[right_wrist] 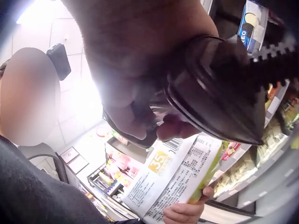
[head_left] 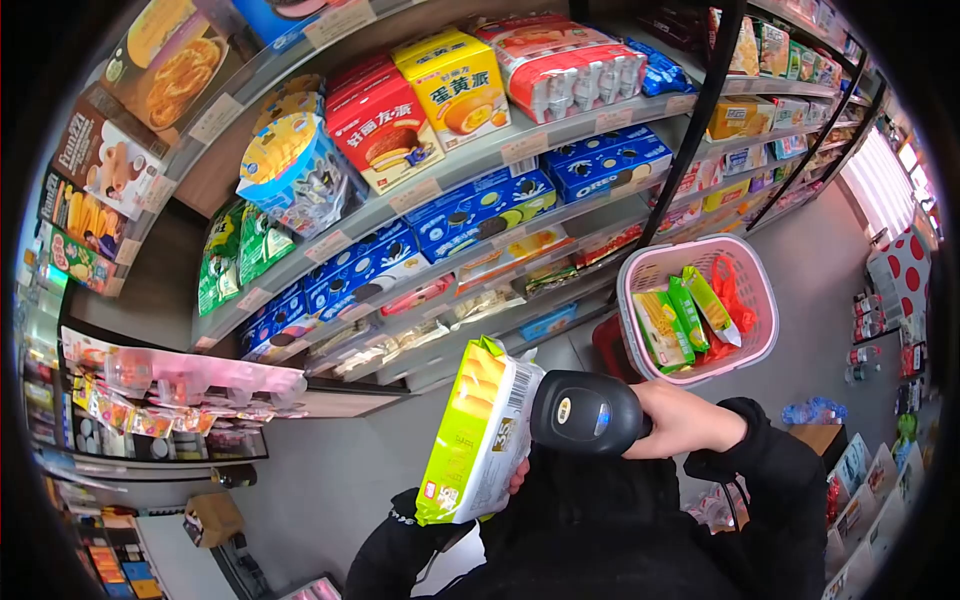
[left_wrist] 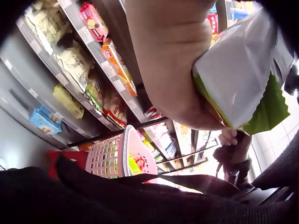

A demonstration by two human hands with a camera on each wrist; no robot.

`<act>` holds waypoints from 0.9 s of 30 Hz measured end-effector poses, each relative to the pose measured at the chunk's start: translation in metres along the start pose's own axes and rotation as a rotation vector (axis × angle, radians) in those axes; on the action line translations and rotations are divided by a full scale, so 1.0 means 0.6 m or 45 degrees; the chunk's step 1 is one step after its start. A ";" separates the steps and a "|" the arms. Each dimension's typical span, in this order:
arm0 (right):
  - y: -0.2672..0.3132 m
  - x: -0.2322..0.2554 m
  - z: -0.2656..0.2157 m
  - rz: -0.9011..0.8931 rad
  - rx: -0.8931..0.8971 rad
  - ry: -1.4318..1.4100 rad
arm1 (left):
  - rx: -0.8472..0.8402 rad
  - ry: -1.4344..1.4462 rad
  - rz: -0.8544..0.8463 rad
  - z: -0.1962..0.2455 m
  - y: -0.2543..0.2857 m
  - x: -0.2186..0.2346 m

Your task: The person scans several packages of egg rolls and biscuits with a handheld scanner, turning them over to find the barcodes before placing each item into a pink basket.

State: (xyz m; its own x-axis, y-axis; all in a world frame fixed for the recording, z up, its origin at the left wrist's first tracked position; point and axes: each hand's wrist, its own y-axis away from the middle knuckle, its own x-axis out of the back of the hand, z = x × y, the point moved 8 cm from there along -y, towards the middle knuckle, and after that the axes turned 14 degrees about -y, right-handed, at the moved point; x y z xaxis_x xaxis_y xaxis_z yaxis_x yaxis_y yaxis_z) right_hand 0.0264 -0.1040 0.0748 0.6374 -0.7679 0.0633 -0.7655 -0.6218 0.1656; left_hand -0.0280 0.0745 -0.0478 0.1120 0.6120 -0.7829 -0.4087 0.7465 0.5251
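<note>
My left hand [head_left: 517, 480] grips a yellow-green snack packet [head_left: 480, 430] from below, its white barcode side turned to the right. The packet [left_wrist: 243, 74] fills the upper right of the left wrist view, and its printed back [right_wrist: 173, 182] shows in the right wrist view with my left fingers [right_wrist: 184, 212] under it. My right hand [head_left: 680, 420] holds a black barcode scanner [head_left: 585, 412] by its handle, the head close against the packet's back. The scanner [right_wrist: 219, 93] looms large in the right wrist view.
A pink basket [head_left: 765, 285] with several green and red packets hangs at the right, also seen as the basket [left_wrist: 117, 156] below. Shelves [head_left: 480, 160] of Oreo boxes and cakes stand in front. An aisle floor [head_left: 820, 260] runs to the right.
</note>
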 end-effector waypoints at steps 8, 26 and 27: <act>0.033 0.034 0.012 0.025 -0.066 -0.009 | -0.084 -0.223 0.016 0.005 -0.037 -0.038; 0.065 0.071 0.014 0.195 0.175 -0.318 | -0.137 -0.002 -0.098 -0.014 -0.061 -0.035; 0.065 0.070 0.015 0.178 0.169 -0.321 | -0.136 -0.002 -0.097 -0.014 -0.061 -0.042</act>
State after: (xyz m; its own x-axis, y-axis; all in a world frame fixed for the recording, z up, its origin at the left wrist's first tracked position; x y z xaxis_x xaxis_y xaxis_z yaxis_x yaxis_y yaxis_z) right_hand 0.0222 -0.1620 0.0750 0.4964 -0.8509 -0.1722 -0.8593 -0.5097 0.0416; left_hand -0.0232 0.0297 -0.0502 0.1477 0.5553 -0.8184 -0.4934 0.7586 0.4256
